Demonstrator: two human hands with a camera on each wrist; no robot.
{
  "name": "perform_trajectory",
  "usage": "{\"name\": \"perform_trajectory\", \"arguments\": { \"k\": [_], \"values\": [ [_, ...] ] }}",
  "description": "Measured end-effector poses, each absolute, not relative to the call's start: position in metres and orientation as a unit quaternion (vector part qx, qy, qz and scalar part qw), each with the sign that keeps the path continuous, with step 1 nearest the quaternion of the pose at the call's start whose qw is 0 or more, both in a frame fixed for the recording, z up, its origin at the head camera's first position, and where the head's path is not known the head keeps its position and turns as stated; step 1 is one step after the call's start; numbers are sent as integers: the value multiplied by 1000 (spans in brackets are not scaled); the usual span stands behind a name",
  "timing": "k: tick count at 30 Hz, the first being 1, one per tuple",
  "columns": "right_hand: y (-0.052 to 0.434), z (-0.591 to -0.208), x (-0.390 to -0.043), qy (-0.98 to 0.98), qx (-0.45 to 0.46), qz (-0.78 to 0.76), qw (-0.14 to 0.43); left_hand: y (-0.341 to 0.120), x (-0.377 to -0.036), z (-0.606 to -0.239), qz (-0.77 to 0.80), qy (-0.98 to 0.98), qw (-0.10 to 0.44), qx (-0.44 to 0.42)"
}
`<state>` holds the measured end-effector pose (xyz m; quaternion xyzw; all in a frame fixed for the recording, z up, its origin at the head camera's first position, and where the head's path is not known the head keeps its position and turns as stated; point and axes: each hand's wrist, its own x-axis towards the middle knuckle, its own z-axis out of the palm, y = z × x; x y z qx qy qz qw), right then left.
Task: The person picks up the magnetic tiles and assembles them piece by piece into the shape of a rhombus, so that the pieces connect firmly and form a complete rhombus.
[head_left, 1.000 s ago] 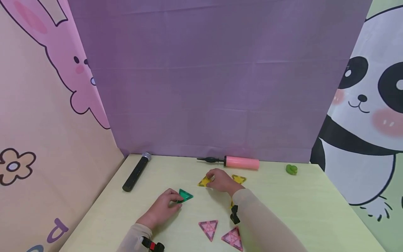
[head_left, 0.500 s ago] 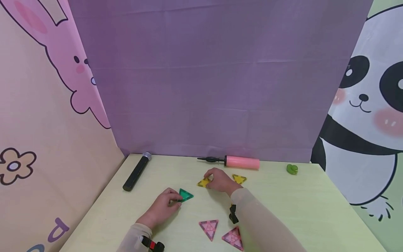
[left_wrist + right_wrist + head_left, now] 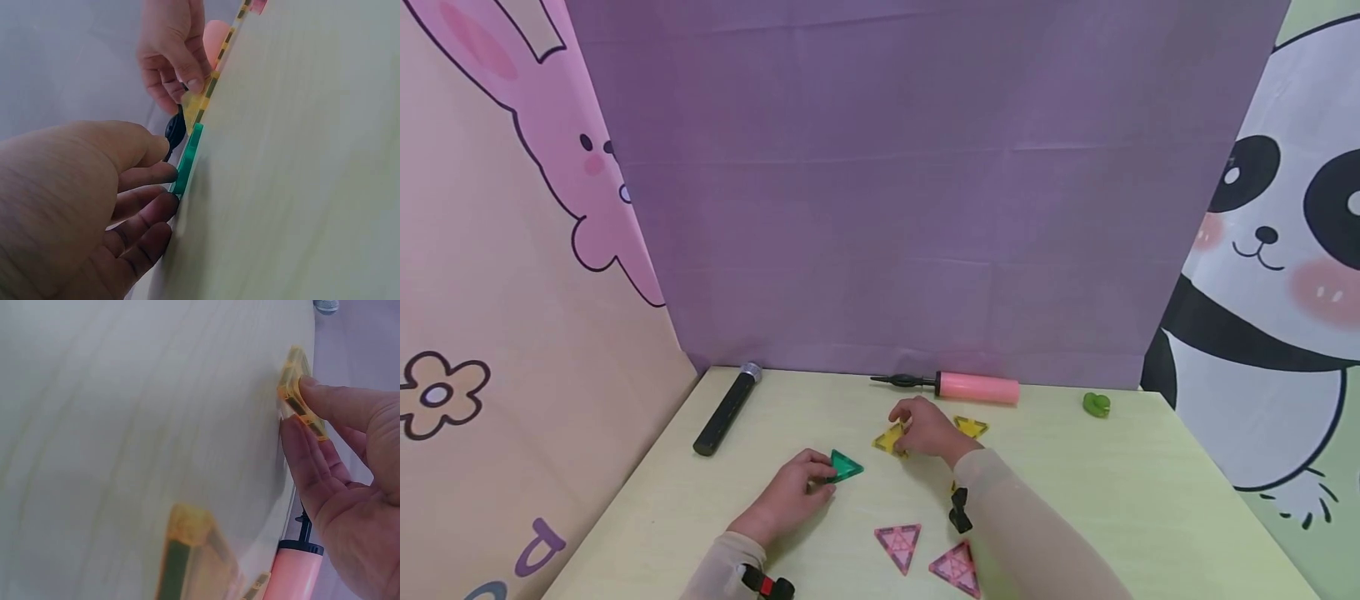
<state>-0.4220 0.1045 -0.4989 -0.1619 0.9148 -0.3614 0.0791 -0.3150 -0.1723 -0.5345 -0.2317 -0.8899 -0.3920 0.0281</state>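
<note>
2 hands are at work on the pale table (image 3: 1150, 500), and both are yours. Your left hand (image 3: 790, 492) has its fingers curled onto the green triangle (image 3: 846, 467), pinching its near edge; the left wrist view shows the fingertips (image 3: 164, 174) pressed against that tile's rim. The tile lies flat near the table's middle, at about 10 o'clock from the 2 pink triangles (image 3: 925, 554) close to you.

Your right hand (image 3: 928, 429) grips a yellow triangle (image 3: 890, 439) between thumb and fingers, and the tile is tilted, 1 edge raised off the table. It sits just at 1 o'clock from the green triangle, near it but apart. A second yellow triangle (image 3: 972, 427) lies flat at 3 o'clock from your right hand, just beside it.

Along the far edge, at 12 o'clock from your hands, rests a pink pump (image 3: 958, 386) with a black nozzle. A black microphone (image 3: 726, 410) lies at 10 o'clock, and a small green clip (image 3: 1096, 405) sits well apart at 2 o'clock. Black straps (image 3: 958, 508) show on both sleeves.
</note>
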Motion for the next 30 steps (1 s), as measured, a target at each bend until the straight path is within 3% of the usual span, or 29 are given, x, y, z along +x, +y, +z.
{"name": "perform_trajectory", "arguments": {
  "k": [14, 30],
  "values": [
    [108, -495, -413, 918, -162, -355, 77, -160, -310, -528, -370, -898, 5, -239],
    [112, -491, -400, 913, -178, -366, 26, -146, -302, -522, -307, -923, -1, -232]
  ]
}}
